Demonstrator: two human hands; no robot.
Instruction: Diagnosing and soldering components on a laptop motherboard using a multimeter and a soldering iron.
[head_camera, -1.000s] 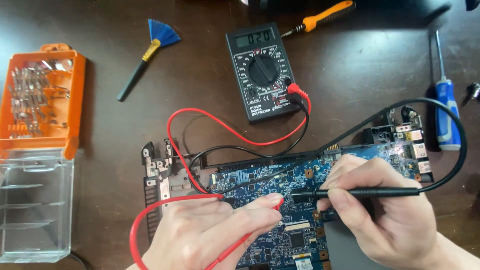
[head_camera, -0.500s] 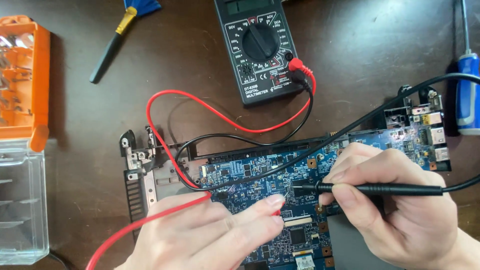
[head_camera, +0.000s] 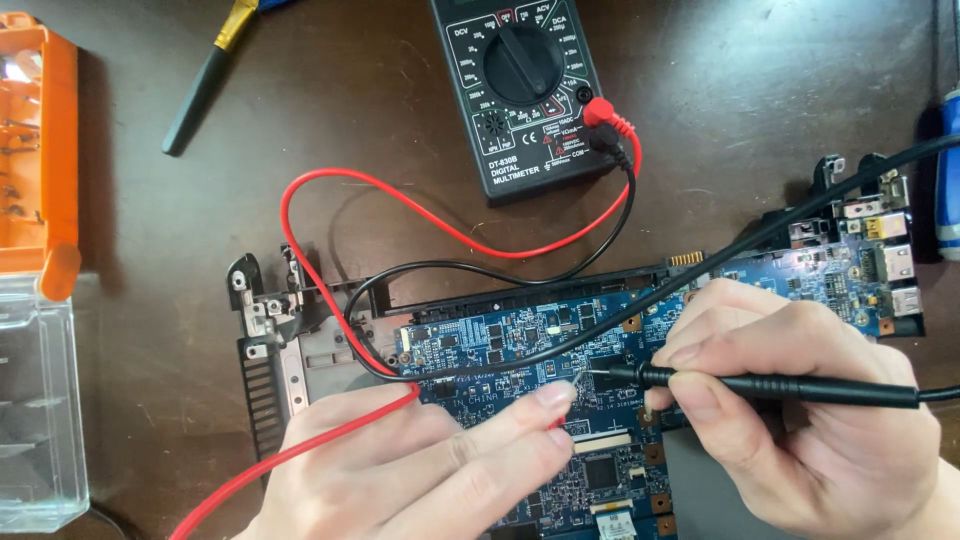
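right hand (head_camera: 800, 420): lower right of the frame, fingers closed around the black probe, gripped like a pen.
black probe (head_camera: 770, 385): lies nearly level, running from the right edge toward the centre; its metal tip rests on the circuit board just right of frame centre.
left hand (head_camera: 430, 465): bottom centre, fingers extended and pressed together, pinching the red probe; only a sliver of red shows at the fingertips.
red probe (head_camera: 553, 422): mostly hidden under the left fingers, close to the black probe's tip; whether it touches the board cannot be told.
circuit board (head_camera: 500, 345): blue, lower centre to right of the frame, seated in a dark laptop chassis (head_camera: 270, 350) whose hinge and vent show at centre left.
multimeter (head_camera: 525, 90): black, top centre, rotary dial in view; display cut off by the top edge.
red lead (head_camera: 330, 190): loops from the meter's socket across the centre, then passes under the left hand to the bottom edge.
black lead (head_camera: 470, 270): curves from the meter to the board's left edge.
orange case (head_camera: 40, 150): far left, with a clear tray (head_camera: 35, 400) below it.
wooden table (head_camera: 750, 120): dark brown.
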